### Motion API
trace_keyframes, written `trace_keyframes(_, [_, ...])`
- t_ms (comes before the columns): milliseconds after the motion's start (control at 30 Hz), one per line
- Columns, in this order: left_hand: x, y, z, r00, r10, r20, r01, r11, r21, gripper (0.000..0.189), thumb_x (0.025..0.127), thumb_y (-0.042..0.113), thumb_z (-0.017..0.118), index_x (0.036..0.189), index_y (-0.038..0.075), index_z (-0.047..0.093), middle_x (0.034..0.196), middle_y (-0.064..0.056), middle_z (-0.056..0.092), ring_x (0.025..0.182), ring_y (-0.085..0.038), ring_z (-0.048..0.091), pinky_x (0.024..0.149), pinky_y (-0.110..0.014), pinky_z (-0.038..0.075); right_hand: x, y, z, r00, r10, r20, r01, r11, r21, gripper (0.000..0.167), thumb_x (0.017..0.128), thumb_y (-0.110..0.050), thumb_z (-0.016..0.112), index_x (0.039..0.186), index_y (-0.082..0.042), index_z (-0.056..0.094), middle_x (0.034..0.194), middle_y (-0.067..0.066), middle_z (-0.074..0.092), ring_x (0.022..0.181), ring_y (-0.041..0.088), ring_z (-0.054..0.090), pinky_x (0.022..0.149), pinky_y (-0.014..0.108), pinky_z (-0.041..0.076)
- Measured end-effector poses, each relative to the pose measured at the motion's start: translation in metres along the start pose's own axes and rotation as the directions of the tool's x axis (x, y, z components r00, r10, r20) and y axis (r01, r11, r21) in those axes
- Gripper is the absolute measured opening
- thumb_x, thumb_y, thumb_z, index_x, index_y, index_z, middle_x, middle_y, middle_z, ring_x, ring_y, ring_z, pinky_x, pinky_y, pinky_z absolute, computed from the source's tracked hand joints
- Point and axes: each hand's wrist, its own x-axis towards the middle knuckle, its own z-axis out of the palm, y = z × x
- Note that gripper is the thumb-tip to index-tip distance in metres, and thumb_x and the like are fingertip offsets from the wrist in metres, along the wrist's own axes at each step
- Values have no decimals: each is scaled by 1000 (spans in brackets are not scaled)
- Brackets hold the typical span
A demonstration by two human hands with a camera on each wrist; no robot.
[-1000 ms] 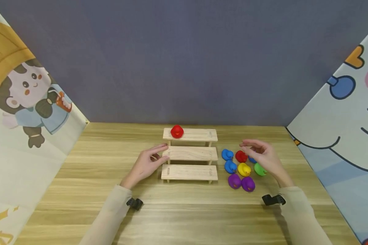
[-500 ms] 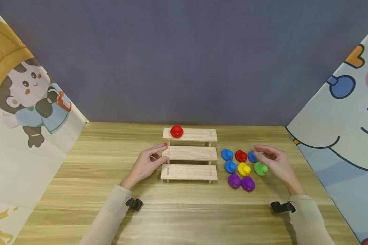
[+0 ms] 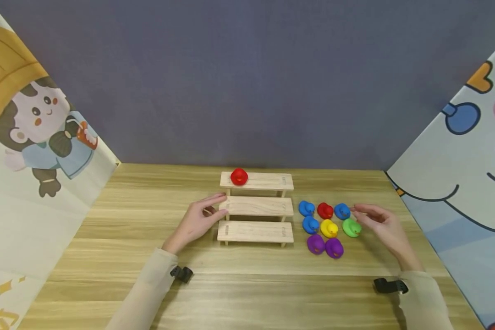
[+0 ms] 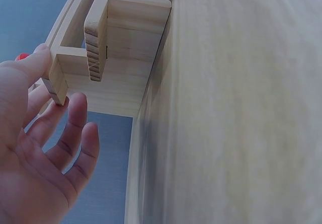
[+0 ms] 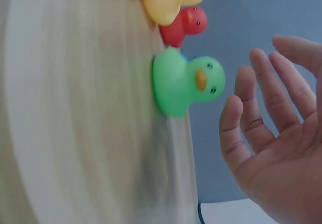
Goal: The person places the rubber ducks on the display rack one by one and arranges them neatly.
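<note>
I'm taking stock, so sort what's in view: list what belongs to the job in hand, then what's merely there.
Likely part of the job:
wooden stand, held by the left hand
red duck on its back step
eight ducks on the table, near the right hand

Merely there:
cartoon side walls
dark backdrop
black wrist cameras

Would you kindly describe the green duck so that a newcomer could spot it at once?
On the table, right of the wooden stand, sits a cluster of eight ducks. At its right edge, by the right hand, find the green duck, in front of a blue duck. It is the only green one.
</note>
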Motion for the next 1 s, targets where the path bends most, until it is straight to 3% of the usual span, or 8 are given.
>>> trace_keyframes(100, [0, 0, 0, 1000, -9, 4, 9, 1000, 6, 48, 100, 36, 76, 145, 20, 68, 158, -2, 59, 97, -15, 71, 87, -26, 61, -3, 6, -4, 1000, 21, 5, -21, 999, -29, 52, 105, -37, 70, 144, -3, 63, 115, -39, 66, 104, -17, 61, 85, 8, 49])
trace_keyframes(300, [0, 0, 0, 1000, -13, 5, 13, 1000, 7, 47, 101, 37, 76, 144, 21, 68, 158, -1, 59, 98, -15, 71, 86, -27, 61, -8, 15, -7, 999, 31, 35, -30, 999, -33, 52, 105, -36, 71, 143, -1, 64, 113, -38, 67, 101, -12, 64, 81, 18, 59])
trace_keyframes(567, [0, -1, 0, 1000, -21, 1, 21, 1000, 5, 48, 100, 37, 76, 145, 21, 68, 158, 0, 59, 98, -15, 71, 87, -26, 61, -7, 24, -6, 997, 40, 73, -37, 998, -42, 56, 105, -36, 70, 146, 1, 60, 113, -40, 65, 97, -8, 67, 79, 23, 61])
trace_keyframes(800, [-1, 0, 0, 1000, -18, 7, 18, 1000, 1, 48, 101, 36, 76, 145, 21, 67, 158, 0, 58, 98, -15, 71, 87, -25, 61, -7, 28, -5, 986, 76, 146, -71, 997, -38, 58, 104, -36, 72, 148, 0, 58, 124, -24, 71, 99, -9, 67, 80, 24, 61])
trace_keyframes(1000, [-1, 1, 0, 1000, -25, 7, 25, 1000, 2, 48, 101, 36, 76, 145, 20, 67, 158, 0, 58, 98, -15, 71, 87, -26, 61, -7, 28, -5, 981, 101, 166, -96, 995, -36, 57, 100, -35, 77, 144, -1, 63, 117, -28, 70, 98, -4, 70, 81, 24, 62])
